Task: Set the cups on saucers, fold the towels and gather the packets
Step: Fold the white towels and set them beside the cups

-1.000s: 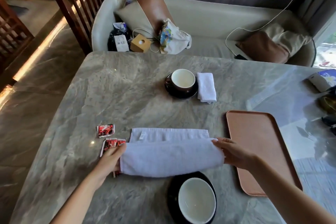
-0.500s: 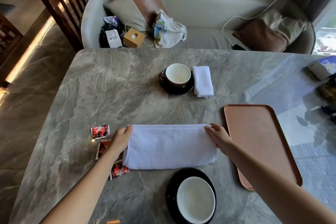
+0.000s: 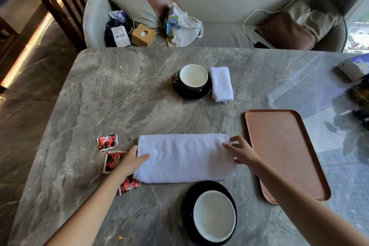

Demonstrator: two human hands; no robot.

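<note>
A white towel (image 3: 185, 159), folded in half lengthwise, lies flat on the marble table (image 3: 119, 96). My left hand (image 3: 132, 161) rests on its left end, thumb on top. My right hand (image 3: 238, 151) pinches its right end. Three red packets lie to the left: one (image 3: 107, 142) apart, one (image 3: 112, 161) partly under my left hand, one (image 3: 129, 184) below my wrist. A dark cup (image 3: 214, 215) stands on a black saucer (image 3: 186, 203) near me. A second cup (image 3: 193, 78) sits on its saucer (image 3: 191, 95) farther off, beside a small folded towel (image 3: 221, 84).
A copper-coloured tray (image 3: 283, 152) lies to the right of the towel. Dark objects and a white box (image 3: 351, 68) sit at the table's right edge. Behind the table is a sofa (image 3: 219, 12) with cushions, bags and a cable.
The near half of the towel was carried away from me over the far half and laid flat. Both hands moved from lifting the fold to resting at the towel's ends.
</note>
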